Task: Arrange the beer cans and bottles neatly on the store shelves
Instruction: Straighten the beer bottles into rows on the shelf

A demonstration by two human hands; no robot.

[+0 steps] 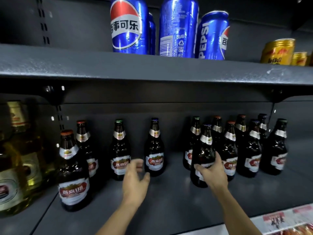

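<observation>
At the far left of the lower shelf (169, 197), yellowish bottles (18, 167) are seen, blurred and partly cut off by the frame edge. Just right of them, a dark beer bottle (73, 173) with a red cap is stood upright at the front, with a second one (84, 146) close behind it. Two more upright bottles, one green-capped (120, 150) and one blue-capped (154, 148), are spaced apart further back. The left hand (135, 180) is held loosely spread in front of these two, nothing being grasped. To its right, a front bottle (204, 155) is gripped around its lower body by the right hand (211, 172); its long axis is vertical, neck up. Behind and beside it a crowded cluster of bottles (250, 146) is packed, blocking the space to the right. On the upper shelf (152, 68), blue Pepsi cans (128, 26) are stood upright, and gold Red Bull cans (277, 51) are set at the right end.
</observation>
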